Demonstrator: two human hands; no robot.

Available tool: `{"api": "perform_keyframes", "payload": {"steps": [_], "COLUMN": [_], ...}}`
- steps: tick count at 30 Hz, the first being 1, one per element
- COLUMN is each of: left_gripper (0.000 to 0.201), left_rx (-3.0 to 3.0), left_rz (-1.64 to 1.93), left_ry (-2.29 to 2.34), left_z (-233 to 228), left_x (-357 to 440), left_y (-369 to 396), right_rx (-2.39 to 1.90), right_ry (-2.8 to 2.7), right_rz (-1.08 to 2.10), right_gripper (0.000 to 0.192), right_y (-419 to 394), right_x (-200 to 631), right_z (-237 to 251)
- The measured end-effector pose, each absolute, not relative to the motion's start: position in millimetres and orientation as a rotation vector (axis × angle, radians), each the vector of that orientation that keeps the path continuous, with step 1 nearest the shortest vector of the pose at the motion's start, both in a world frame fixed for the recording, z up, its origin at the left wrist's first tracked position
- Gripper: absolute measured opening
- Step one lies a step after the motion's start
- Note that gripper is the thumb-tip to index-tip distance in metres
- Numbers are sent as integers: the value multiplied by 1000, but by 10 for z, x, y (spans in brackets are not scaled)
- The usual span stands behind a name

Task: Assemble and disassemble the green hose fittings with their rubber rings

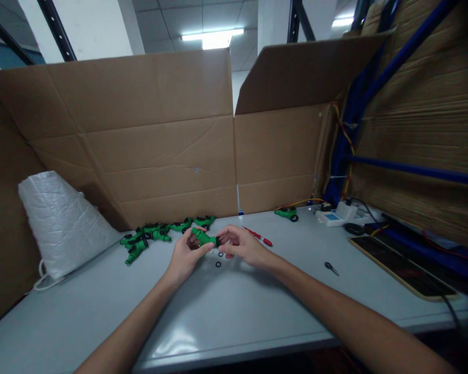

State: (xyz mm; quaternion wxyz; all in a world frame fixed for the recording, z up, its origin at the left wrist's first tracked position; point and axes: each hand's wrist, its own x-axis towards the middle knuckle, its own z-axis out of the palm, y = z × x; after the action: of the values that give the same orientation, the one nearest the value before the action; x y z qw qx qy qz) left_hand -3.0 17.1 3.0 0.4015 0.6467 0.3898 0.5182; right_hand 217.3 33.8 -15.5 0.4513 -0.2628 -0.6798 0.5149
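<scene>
Holding one green plastic fitting [203, 237] between both hands above the grey table [234, 311], near its middle. Left hand [187, 253] closed on the fitting's left end, fingers wrapped round the body. Right hand [242, 245] pinched together at the fitting's right end, where a black part shows; whether the fingertips grip that part or only touch it cannot be told.

Containers: one white woven bag [62, 221] lying on its side at far left of the table, mouth toward the near edge; contents not visible. Cardboard sheets [140, 140] stand as walls along the far and left sides.

Counts:
- Small black rings [218, 264] on the table just near of the hands: two seen clearly, a third uncertain.
- Pile of green fittings [156, 235] to the left of the hands, far side: several, overlapping, exact number not readable.
- One separate green fitting [287, 213] far right of the hands.
- One red-handled tool [259, 237] just right of the right hand.
- One small dark object [330, 268] further right, apart.
- One white device [337, 214] at far right.
- One dark flat panel [401, 267] at right edge.
</scene>
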Motion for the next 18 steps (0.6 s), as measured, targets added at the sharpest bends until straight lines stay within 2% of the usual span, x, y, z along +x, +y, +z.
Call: {"api": "perform_keyframes", "payload": {"steps": [18], "left_gripper": [56], "left_rx": [1604], "left_rz": [1314], "left_ry": [1000], "left_z": [39], "left_x": [3], "left_y": [133], "right_rx": [-635], "right_ry": [-1682], "right_rz": [1236], "right_gripper": [41], "right_y": [391], "right_x": [2208], "right_z": [-142]}}
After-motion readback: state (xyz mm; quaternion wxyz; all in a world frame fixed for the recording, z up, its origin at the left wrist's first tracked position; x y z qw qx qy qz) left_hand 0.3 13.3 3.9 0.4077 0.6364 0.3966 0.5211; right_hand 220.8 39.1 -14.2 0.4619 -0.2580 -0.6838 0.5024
